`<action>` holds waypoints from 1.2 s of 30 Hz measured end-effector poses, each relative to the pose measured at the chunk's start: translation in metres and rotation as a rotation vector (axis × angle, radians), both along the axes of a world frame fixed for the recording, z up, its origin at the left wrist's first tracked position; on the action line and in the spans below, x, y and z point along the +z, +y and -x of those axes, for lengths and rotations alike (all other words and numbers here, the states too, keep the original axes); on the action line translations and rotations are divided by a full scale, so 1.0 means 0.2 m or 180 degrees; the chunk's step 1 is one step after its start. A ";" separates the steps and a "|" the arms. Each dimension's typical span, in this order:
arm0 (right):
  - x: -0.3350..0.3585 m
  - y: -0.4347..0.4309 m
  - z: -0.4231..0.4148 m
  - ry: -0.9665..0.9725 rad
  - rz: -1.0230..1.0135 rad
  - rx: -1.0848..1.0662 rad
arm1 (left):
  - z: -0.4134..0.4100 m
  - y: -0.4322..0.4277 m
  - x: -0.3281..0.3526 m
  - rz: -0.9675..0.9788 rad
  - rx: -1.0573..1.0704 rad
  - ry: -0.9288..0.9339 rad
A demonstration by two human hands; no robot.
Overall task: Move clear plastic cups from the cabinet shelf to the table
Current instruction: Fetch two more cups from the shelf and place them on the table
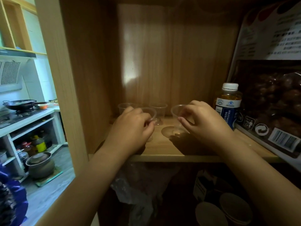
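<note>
Several clear plastic cups stand on the wooden cabinet shelf [162,154]. My left hand [132,126] pinches the rim of one clear cup [150,112] at the shelf's middle left. My right hand [203,121] grips the rim of another clear cup [176,111], slightly tilted, its base just above the shelf. Behind them, near the back wall, a cup [123,107] stands at the left and one more cup [158,108] stands between my hands.
A white-capped bottle [228,103] with a blue label stands right of my right hand. A large packaged bag [273,98] leans against the right wall. Below the shelf lie a plastic bag [135,190] and stacked discs [234,207]. A kitchen counter with a wok [19,104] is at left.
</note>
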State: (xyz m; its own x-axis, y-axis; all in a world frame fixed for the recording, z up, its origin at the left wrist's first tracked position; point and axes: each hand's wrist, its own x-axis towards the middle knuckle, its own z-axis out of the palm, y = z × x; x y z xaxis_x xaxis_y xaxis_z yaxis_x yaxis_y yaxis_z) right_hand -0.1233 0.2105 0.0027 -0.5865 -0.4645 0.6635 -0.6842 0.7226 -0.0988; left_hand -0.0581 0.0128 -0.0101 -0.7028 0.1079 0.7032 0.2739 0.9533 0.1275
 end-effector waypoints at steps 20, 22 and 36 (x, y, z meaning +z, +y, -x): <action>-0.10 -0.43 -0.76 -0.0050 0.0247 0.0983 | -0.82 -0.39 -0.11 -0.0716 0.0037 -0.0151; -0.12 -0.54 -0.85 -0.0246 0.0282 0.1194 | -0.94 -0.50 -0.15 -0.0810 0.0176 -0.0187; -0.33 -1.76 -1.70 -0.0602 0.0323 0.3217 | -2.21 -1.31 -0.29 -0.0962 0.1790 -0.0597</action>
